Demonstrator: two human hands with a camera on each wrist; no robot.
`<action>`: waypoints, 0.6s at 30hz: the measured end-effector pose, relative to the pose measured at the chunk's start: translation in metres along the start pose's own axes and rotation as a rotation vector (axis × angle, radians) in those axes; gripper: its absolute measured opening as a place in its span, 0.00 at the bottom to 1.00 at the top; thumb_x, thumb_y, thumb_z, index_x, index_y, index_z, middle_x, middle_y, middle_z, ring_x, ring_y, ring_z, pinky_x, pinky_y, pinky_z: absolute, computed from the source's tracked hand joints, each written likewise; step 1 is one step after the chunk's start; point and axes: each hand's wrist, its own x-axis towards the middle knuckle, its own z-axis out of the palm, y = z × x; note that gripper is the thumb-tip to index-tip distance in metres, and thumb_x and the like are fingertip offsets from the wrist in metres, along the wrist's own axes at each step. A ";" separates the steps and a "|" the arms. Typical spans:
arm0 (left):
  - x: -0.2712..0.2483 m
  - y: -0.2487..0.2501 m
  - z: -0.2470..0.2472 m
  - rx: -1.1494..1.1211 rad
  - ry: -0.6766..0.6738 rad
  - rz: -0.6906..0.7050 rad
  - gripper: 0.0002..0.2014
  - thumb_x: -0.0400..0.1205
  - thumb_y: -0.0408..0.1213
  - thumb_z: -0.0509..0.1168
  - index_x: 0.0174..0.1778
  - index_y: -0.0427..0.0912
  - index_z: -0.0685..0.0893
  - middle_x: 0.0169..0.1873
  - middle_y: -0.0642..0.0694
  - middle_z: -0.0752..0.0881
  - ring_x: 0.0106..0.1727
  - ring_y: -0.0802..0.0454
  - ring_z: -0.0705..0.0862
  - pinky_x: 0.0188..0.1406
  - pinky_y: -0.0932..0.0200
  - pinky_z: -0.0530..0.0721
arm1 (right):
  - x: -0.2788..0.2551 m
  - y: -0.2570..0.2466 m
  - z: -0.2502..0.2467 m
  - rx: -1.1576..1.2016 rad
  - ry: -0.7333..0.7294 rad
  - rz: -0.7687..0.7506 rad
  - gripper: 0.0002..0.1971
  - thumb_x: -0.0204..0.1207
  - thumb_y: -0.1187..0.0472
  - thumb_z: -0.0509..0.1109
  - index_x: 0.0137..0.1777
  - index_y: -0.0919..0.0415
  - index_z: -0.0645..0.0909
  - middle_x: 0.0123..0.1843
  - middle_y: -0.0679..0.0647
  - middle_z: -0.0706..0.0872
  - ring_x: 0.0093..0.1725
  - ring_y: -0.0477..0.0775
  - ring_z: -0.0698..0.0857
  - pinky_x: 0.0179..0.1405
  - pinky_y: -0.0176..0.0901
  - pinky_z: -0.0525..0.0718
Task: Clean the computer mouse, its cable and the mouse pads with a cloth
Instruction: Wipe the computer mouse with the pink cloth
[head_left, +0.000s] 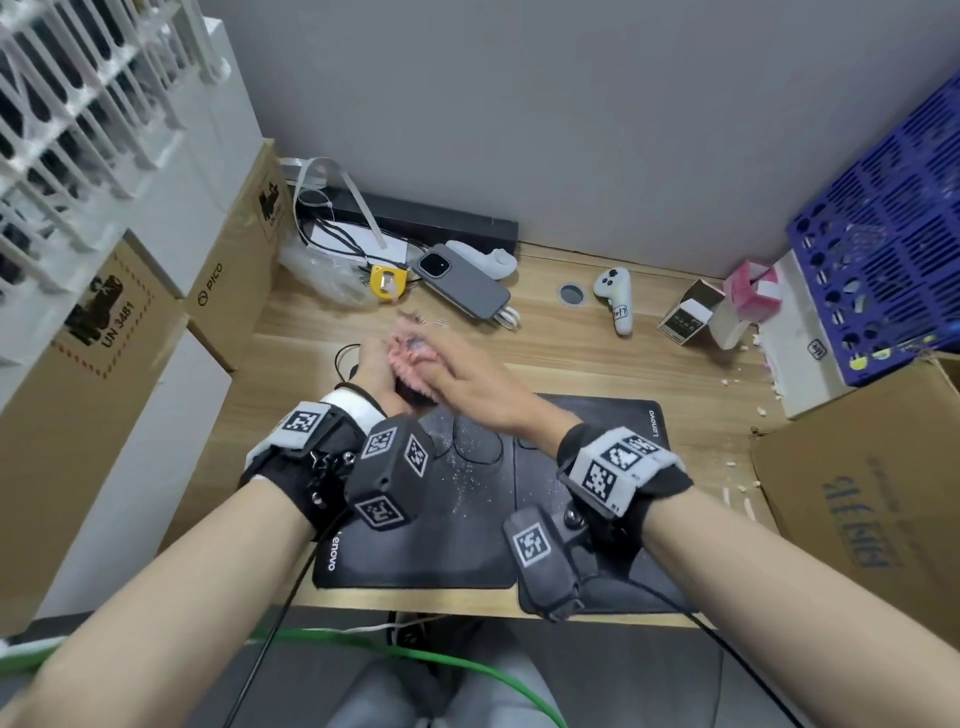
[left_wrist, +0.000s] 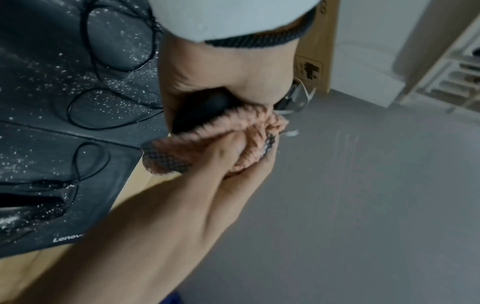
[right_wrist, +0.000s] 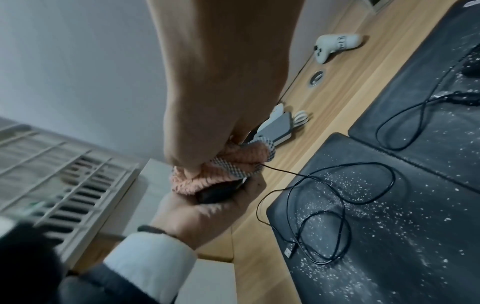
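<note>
Our left hand (right_wrist: 207, 214) curls round the mouse (left_wrist: 200, 112), held up over the far left of the surface (head_left: 571, 358). Our right hand (left_wrist: 233, 164) pinches the cloth (right_wrist: 221, 166), rubbing it. Next we think the cable (right_wrist: 337, 205) and dusty pads (head_left: 431, 540) need wiping.

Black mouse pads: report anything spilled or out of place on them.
White powdery specks are scattered across both black Lenovo mouse pads, densest around the thin black mouse cable coiled loosely on the left pad. Small white crumbs also litter the wooden desk near the cardboard boxes at right.
</note>
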 end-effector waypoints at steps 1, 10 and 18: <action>0.001 0.000 -0.002 -0.043 -0.007 0.007 0.18 0.85 0.49 0.50 0.52 0.41 0.80 0.37 0.39 0.86 0.41 0.44 0.85 0.31 0.45 0.89 | -0.001 0.000 0.000 -0.036 -0.022 -0.043 0.22 0.86 0.63 0.57 0.80 0.54 0.66 0.76 0.53 0.74 0.68 0.43 0.72 0.65 0.38 0.69; -0.001 -0.007 0.007 -0.103 0.019 0.028 0.19 0.88 0.45 0.48 0.50 0.41 0.82 0.26 0.40 0.87 0.24 0.46 0.87 0.20 0.54 0.86 | -0.001 0.008 -0.007 0.035 0.112 -0.030 0.21 0.84 0.66 0.57 0.76 0.55 0.70 0.75 0.55 0.74 0.73 0.53 0.70 0.79 0.50 0.59; -0.009 -0.012 0.017 0.049 -0.043 -0.007 0.18 0.87 0.43 0.49 0.49 0.38 0.82 0.39 0.35 0.88 0.34 0.39 0.87 0.29 0.49 0.89 | -0.004 0.030 -0.029 0.074 0.162 0.082 0.19 0.88 0.63 0.51 0.77 0.54 0.67 0.73 0.53 0.75 0.63 0.38 0.68 0.78 0.54 0.61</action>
